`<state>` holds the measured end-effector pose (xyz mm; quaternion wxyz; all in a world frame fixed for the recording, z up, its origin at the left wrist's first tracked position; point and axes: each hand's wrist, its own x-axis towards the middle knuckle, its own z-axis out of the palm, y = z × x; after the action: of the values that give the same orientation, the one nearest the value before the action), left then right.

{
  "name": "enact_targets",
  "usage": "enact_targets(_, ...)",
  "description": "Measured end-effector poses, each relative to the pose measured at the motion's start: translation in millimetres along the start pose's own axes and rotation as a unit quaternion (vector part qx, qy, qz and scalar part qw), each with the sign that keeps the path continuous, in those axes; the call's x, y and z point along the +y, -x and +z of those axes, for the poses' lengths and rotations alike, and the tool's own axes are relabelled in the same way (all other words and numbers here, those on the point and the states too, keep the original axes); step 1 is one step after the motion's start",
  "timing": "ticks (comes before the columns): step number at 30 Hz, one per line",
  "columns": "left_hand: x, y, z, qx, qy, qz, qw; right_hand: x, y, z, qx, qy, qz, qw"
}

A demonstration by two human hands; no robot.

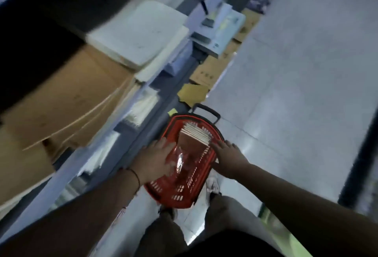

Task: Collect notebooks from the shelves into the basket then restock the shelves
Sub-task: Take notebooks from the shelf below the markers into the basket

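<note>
Shelves (114,97) stacked with cardboard and white packs run along the left of a pale tiled floor (296,93). A red basket (180,191) stands on it, holding a wrapped bundle of notebooks (192,140). The left hand (157,158) lies with spread fingers on the wrapping; the right hand (229,154) rests flat on the rim.

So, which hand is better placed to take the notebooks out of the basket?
Left. The left hand already lies over the notebooks inside the basket; the right hand is at its outer rim.
</note>
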<state>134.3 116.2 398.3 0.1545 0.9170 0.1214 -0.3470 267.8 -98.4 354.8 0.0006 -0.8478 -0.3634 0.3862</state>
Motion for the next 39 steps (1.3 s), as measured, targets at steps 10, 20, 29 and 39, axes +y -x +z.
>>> enact_targets(10,-32.6,-87.6,34.2,-0.063,-0.083,0.063,0.993,-47.4,16.1,85.9,0.057,-0.252,0.199,0.945)
enact_targets(20,-43.0,-169.0,131.2,-0.07,-0.04,0.084,0.993,-36.4,-75.1,165.3,0.051,-0.341,0.224,0.911)
enact_targets(29,-96.2,-317.8,214.4,-0.001,-0.093,0.131,0.987,-2.2,-226.2,243.2,0.061,-0.367,0.203,0.906)
enact_targets(39,-99.9,-353.6,288.3,0.132,-0.161,0.124,0.97,12.3,-296.8,284.5,0.112,-0.224,0.201,0.947)
